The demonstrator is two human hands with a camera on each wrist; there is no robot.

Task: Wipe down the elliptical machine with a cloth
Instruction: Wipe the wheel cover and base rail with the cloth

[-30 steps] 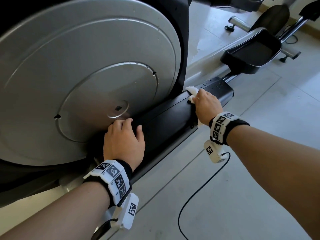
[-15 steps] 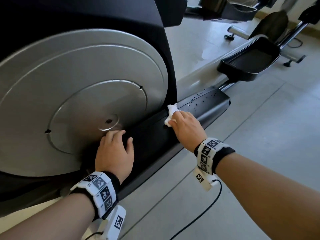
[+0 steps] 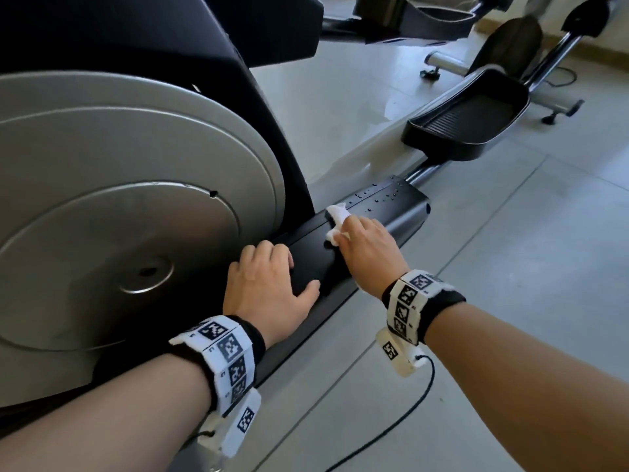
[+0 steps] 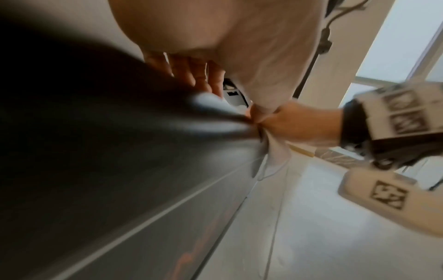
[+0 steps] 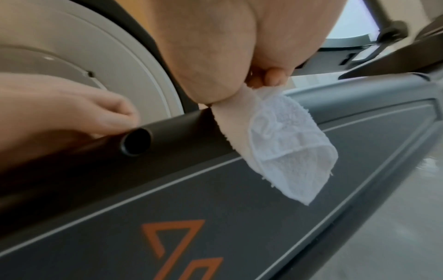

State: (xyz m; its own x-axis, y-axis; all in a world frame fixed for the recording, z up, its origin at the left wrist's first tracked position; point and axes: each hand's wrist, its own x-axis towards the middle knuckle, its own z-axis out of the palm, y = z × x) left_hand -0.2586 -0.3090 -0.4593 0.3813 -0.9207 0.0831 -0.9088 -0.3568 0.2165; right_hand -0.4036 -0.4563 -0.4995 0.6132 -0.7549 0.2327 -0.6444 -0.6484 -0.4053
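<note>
Two hands at work: both low on the elliptical machine (image 3: 170, 80), on its black base shroud (image 3: 316, 264).
Right hand (image 3: 369, 248): fingers closed round a bunched white cloth (image 3: 337, 219), pressing it onto the shroud's top face; a loose tail of cloth hangs below the palm in the right wrist view.
Left hand (image 3: 269, 291): fingers loosely spread, holding nothing, resting on the shroud beside the grey flywheel disc (image 3: 119, 206) as a brace.
Step in hand: wiping the shroud top, judged part-way through the job.
Advice, pressure: keep the palm flat and the cloth spread wider, so more fabric meets the surface.
Advice, path: overlapping strokes along the shroud toward the perforated end (image 3: 384, 199).
Advice, loose tail: tuck it in so it cannot drag.
Untouched, by appearance: foot pedal (image 3: 469, 120), well apart.
</note>
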